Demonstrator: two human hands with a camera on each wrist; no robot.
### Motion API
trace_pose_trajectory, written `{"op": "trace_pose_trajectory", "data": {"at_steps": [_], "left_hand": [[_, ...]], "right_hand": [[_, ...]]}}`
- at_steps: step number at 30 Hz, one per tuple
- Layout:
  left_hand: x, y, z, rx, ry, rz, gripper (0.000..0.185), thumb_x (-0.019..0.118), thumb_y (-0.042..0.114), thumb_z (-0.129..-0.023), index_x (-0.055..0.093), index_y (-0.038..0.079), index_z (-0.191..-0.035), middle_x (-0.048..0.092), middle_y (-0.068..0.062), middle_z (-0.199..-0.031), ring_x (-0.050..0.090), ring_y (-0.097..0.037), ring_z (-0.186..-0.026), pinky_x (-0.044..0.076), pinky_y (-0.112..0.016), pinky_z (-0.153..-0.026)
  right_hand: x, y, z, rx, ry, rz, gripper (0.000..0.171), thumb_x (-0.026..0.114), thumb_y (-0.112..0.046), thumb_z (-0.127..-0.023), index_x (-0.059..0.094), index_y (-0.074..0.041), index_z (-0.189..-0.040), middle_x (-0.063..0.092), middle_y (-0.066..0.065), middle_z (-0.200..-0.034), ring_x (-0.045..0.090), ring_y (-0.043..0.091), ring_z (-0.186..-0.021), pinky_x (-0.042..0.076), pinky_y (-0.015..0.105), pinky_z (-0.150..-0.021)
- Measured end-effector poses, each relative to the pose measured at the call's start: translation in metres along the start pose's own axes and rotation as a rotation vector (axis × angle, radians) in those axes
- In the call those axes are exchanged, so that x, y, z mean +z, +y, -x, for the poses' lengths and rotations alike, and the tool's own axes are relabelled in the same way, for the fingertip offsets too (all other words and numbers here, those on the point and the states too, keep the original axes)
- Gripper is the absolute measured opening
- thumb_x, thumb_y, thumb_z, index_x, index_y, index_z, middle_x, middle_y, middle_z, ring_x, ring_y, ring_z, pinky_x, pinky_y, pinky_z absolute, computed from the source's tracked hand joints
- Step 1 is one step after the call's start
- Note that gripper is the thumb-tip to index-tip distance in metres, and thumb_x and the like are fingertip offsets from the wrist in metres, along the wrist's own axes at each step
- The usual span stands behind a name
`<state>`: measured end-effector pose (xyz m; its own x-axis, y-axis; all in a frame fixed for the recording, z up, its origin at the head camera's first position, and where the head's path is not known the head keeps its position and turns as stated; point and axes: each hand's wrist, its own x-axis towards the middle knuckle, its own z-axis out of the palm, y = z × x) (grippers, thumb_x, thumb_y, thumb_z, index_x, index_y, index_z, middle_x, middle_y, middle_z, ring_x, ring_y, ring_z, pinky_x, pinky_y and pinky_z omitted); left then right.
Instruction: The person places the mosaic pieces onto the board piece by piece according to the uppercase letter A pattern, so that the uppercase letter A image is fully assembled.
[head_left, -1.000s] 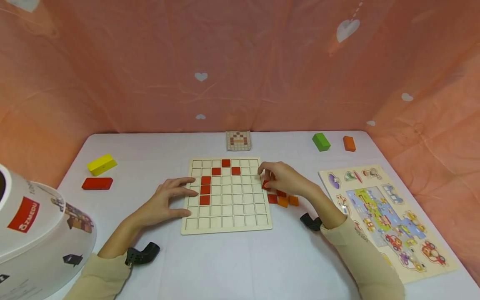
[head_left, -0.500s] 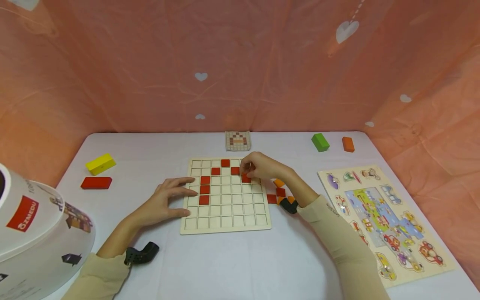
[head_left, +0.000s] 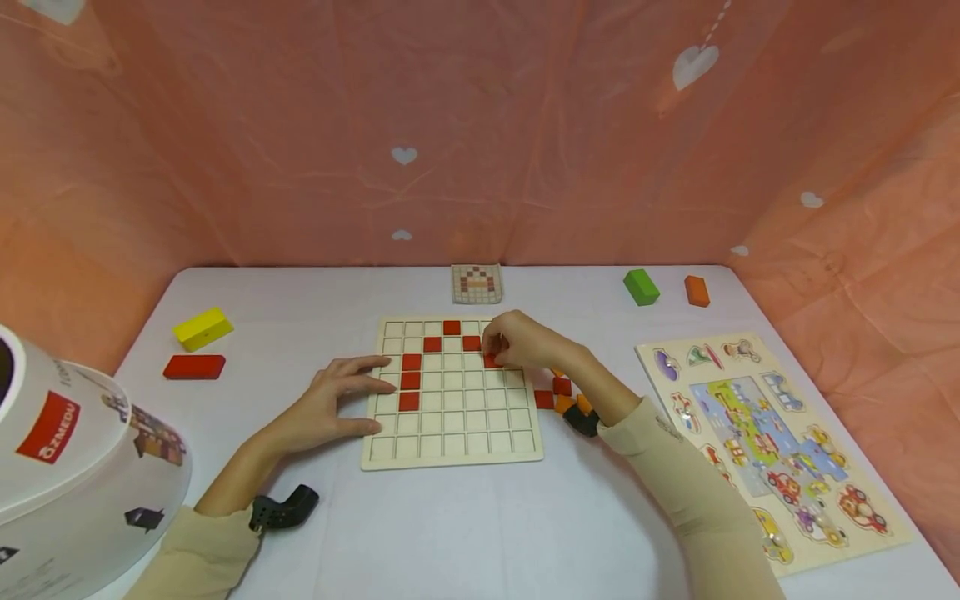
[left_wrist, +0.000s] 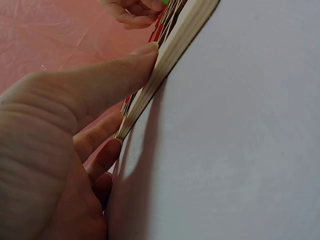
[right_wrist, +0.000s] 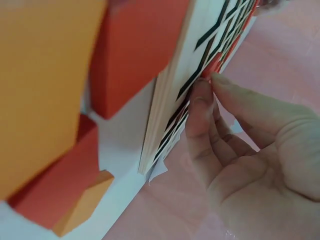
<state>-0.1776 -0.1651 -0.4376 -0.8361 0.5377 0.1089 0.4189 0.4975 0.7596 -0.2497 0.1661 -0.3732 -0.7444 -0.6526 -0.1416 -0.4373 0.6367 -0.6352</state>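
A wooden grid board (head_left: 453,460) lies in the middle of the table, with several red square tiles (head_left: 410,381) set in its cells. Along the board's left edge rests my left hand (head_left: 322,408), thumb and fingers spread and extended; the left wrist view shows the thumb (left_wrist: 115,75) against the rim. Over the upper right of the grid, my right hand (head_left: 523,340) pinches another red tile (head_left: 490,362) between thumb and fingertips. That tile (right_wrist: 212,66) sits right at a cell in the right wrist view, partly hidden by the fingers.
Loose red tiles (head_left: 543,399) and orange tiles (head_left: 564,403) lie right of the board. A pattern card (head_left: 477,284) stands behind it. A picture puzzle (head_left: 675,375) is at right, a white bucket (head_left: 90,500) at left. Yellow (head_left: 203,329), red (head_left: 194,367), green (head_left: 641,287) and orange blocks (head_left: 697,291) sit farther out.
My right hand has carried a red tile from beside the board leftward onto the upper right of the grid, then lowered slightly there. The left hand has stayed at the board's edge.
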Motion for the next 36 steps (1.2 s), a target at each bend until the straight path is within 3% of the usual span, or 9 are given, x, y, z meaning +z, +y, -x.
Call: {"op": "trace_pose_trajectory", "data": {"at_steps": [4, 10, 18, 26, 36], "left_hand": [[0.001, -0.001, 0.000, 0.014, 0.001, 0.003, 0.043, 0.083, 0.030, -0.081, 0.072, 0.017, -0.120, 0.042, -0.010, -0.152, 0.028, -0.036, -0.138, 0.017, -0.064, -0.104], [0.002, -0.001, -0.001, 0.018, 0.000, -0.001, 0.043, 0.083, 0.029, -0.081, 0.071, 0.016, -0.120, 0.042, -0.010, -0.152, 0.028, -0.036, -0.138, 0.018, -0.063, -0.103], [0.000, 0.000, -0.001, 0.007, 0.001, 0.002, 0.043, 0.083, 0.029, -0.081, 0.071, 0.016, -0.120, 0.042, -0.010, -0.152, 0.028, -0.036, -0.138, 0.019, -0.063, -0.103], [0.000, 0.000, 0.001, 0.007, 0.002, 0.000, 0.044, 0.083, 0.030, -0.080, 0.071, 0.017, -0.120, 0.041, -0.009, -0.153, 0.028, -0.035, -0.138, 0.018, -0.063, -0.104], [0.000, 0.000, 0.000, 0.005, 0.003, -0.004, 0.043, 0.083, 0.029, -0.080, 0.071, 0.017, -0.120, 0.041, -0.009, -0.153, 0.028, -0.035, -0.138, 0.018, -0.063, -0.104]], "right_hand": [[-0.001, 0.002, 0.015, 0.034, 0.002, -0.015, 0.018, 0.070, 0.008, -0.086, 0.070, 0.000, -0.102, 0.064, 0.007, -0.088, 0.055, 0.020, -0.083, 0.049, 0.027, -0.074], [-0.009, 0.019, 0.054, 0.084, 0.003, -0.130, 0.025, 0.070, 0.008, -0.085, 0.069, 0.001, -0.109, 0.065, 0.008, -0.095, 0.058, 0.022, -0.087, 0.052, 0.032, -0.079], [-0.013, 0.040, 0.092, 0.106, 0.057, -0.098, 0.027, 0.070, 0.009, -0.084, 0.068, 0.003, -0.110, 0.067, 0.008, -0.099, 0.058, 0.021, -0.087, 0.051, 0.032, -0.078], [-0.012, 0.044, 0.103, 0.094, 0.029, -0.037, 0.028, 0.068, 0.014, -0.080, 0.067, 0.004, -0.107, 0.066, 0.009, -0.103, 0.059, 0.024, -0.093, 0.052, 0.039, -0.086], [-0.013, 0.046, 0.102, 0.122, 0.018, -0.037, 0.024, 0.073, 0.014, -0.079, 0.063, -0.001, -0.096, 0.059, 0.004, -0.087, 0.053, 0.021, -0.081, 0.049, 0.029, -0.072]]}}
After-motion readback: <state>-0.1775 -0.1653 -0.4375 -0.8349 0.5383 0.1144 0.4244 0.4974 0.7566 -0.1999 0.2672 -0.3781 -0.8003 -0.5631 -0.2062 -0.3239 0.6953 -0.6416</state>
